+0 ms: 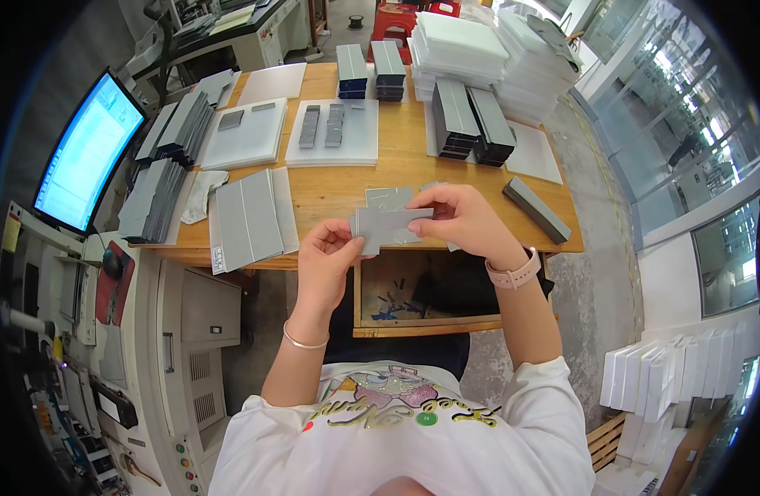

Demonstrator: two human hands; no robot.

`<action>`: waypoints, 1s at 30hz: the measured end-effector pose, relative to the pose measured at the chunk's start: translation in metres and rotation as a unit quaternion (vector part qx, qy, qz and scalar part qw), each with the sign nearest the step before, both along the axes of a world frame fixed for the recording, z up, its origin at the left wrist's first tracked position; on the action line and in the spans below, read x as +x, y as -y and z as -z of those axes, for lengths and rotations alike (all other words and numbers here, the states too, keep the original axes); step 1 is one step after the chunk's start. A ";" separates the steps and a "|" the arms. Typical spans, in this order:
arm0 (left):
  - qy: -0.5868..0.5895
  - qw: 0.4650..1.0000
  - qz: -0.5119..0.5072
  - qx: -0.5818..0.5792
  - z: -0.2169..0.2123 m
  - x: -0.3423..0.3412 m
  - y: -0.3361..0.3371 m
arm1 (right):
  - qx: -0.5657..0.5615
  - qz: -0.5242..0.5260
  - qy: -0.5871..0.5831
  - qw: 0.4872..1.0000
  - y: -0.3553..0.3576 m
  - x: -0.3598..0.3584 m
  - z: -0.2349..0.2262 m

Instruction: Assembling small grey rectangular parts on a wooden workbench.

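Observation:
Over the front edge of the table, my left hand pinches a few small flat grey plates between thumb and fingers. My right hand, with a pink watch on its wrist, grips the right end of a grey strip. That strip lies across the plates in the left hand and the two meet in a cross shape. Just behind them is another grey piece, partly covered; whether it rests on the table I cannot tell. Large grey sheets lie left of my hands.
The wooden table carries stacks of grey strips, a long grey bar and white boards. Tall white sheet stacks stand at the back right. Below sits an open drawer with dark scraps. A monitor is at left.

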State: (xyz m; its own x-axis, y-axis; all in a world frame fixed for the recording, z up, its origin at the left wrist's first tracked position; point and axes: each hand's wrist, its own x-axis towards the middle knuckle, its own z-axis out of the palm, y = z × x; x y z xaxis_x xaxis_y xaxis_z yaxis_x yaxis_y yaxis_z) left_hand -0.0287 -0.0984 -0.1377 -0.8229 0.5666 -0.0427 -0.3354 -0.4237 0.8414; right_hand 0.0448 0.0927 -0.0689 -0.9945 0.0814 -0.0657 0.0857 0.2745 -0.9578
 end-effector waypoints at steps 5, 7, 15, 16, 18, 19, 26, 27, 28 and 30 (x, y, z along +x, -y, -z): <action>0.009 1.000 -0.003 -0.012 0.001 -0.004 0.004 | 0.039 -0.025 0.001 0.999 -0.001 -0.003 0.004; -0.022 0.999 0.002 -0.027 -0.001 -0.007 0.004 | 0.054 -0.030 0.012 0.998 0.003 -0.002 0.005; 0.013 1.000 -0.010 0.014 0.000 0.002 -0.004 | -0.302 0.163 -0.109 0.933 0.034 -0.005 0.051; 0.045 0.998 -0.010 0.047 0.002 0.003 -0.004 | -0.304 0.164 -0.109 0.932 0.036 -0.004 0.052; 0.059 0.996 -0.022 0.065 -0.001 0.004 -0.005 | -0.385 0.159 -0.116 0.902 0.040 -0.001 0.054; 0.073 0.993 -0.035 0.084 -0.002 0.004 -0.005 | -0.385 0.160 -0.115 0.902 0.042 0.002 0.055; 0.073 0.990 -0.064 0.100 0.002 0.011 -0.008 | -0.345 0.160 -0.105 0.919 0.061 0.009 0.059; 0.077 0.989 -0.072 0.103 0.003 0.013 -0.010 | -0.368 0.180 -0.093 0.908 0.063 0.009 0.059; 0.082 0.988 -0.081 0.107 0.003 0.015 -0.011 | -0.368 0.178 -0.093 0.908 0.064 0.009 0.061; 0.085 0.987 -0.083 0.112 0.002 0.018 -0.014 | -0.406 0.190 -0.103 0.888 0.067 0.007 0.067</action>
State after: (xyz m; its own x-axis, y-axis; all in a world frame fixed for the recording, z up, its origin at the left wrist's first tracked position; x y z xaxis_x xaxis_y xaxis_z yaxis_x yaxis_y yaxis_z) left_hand -0.0110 -0.0843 -0.1402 -0.8966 0.4361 -0.0771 -0.3744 -0.6532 0.6581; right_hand 0.0518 0.0261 -0.1362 -0.9033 0.4225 -0.0748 -0.1764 -0.5247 -0.8328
